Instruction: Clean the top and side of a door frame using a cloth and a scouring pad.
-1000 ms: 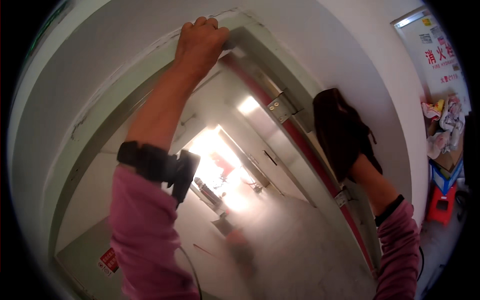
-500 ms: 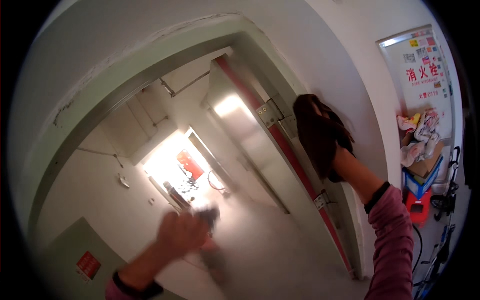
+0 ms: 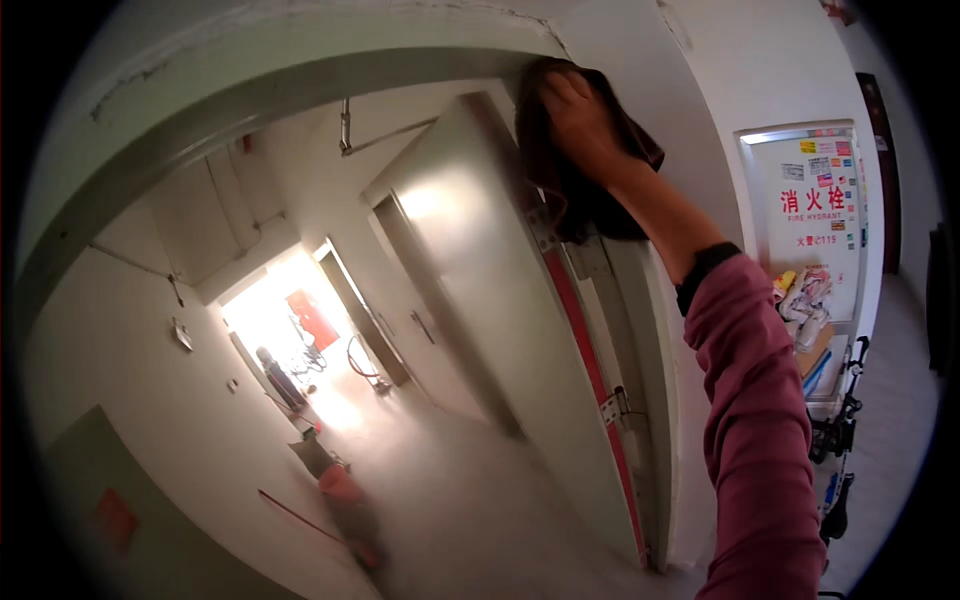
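My right hand (image 3: 585,122) is raised to the upper right corner of a metal door frame (image 3: 330,82). Its fingers press a dark brown cloth (image 3: 590,210) against the corner, and the cloth's edges hang down over the top hinge area. Just below, an open grey-green door (image 3: 475,240) with a red strip (image 3: 582,345) along its edge is swung away into the corridor. My left hand is out of the picture.
A second door panel (image 3: 130,500) stands at the lower left. Beyond the doorway are a reddish bucket (image 3: 340,485), a stick (image 3: 305,520) and a bright far opening. To the right are a white fire hydrant cabinet (image 3: 790,250), bundled bags (image 3: 805,300) and a bicycle (image 3: 838,430).
My right hand has moved up and left with the cloth, from the wall beside the top hinge to the frame's corner. My left hand has left the view.
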Tool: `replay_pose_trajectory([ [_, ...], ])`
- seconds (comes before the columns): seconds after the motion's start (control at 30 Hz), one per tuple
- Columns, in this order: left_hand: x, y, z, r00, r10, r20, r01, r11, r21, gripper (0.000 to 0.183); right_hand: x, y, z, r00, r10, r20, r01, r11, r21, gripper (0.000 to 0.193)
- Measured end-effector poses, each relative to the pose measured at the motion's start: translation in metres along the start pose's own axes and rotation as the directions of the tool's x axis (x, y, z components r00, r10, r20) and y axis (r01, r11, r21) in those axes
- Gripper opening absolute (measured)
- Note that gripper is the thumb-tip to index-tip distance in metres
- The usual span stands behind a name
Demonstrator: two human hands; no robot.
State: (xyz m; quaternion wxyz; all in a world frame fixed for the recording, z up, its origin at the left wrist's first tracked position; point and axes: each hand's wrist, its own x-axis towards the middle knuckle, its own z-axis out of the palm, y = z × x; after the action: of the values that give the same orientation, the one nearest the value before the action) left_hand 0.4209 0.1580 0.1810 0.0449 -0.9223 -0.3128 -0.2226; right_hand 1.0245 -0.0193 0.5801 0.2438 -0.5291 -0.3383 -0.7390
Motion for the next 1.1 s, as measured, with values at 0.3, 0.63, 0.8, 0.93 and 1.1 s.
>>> replay_pose_trajectory([
  [0.3, -0.097, -0.009, 0.042, 0.995, -0.075, -0.067, 0.067, 0.991, -0.120, 0.014, 0.029, 0.011, -0.013, 0.977, 0.196, 0.085, -0.136, 0.876, -0.462, 0.033],
  [0.63, -0.165, -0.010, 0.094, 0.978, -0.149, 0.145, 0.138, 0.987, 0.084, 0.031, -0.012, -0.024, -0.002, 0.902, 0.316, 0.293, -0.063, 0.768, -0.637, 0.032],
  [0.8, -0.163, 0.013, 0.102, 0.988, -0.113, 0.108, 0.121, 0.990, -0.068, 0.035, -0.108, -0.055, -0.036, 0.869, 0.343, 0.356, 0.221, 0.375, -0.900, 0.033],
  [0.93, -0.173, 0.015, 0.100, 0.988, -0.143, 0.067, 0.145, 0.989, -0.040, 0.034, -0.212, -0.076, -0.055, 0.532, 0.494, 0.688, 0.440, 0.533, -0.723, 0.034],
  [1.1, -0.211, -0.019, 0.109, 0.968, -0.134, 0.211, 0.132, 0.991, 0.024, 0.008, -0.327, -0.117, -0.086, 0.237, 0.598, 0.766, 0.336, 0.689, -0.642, 0.033],
])
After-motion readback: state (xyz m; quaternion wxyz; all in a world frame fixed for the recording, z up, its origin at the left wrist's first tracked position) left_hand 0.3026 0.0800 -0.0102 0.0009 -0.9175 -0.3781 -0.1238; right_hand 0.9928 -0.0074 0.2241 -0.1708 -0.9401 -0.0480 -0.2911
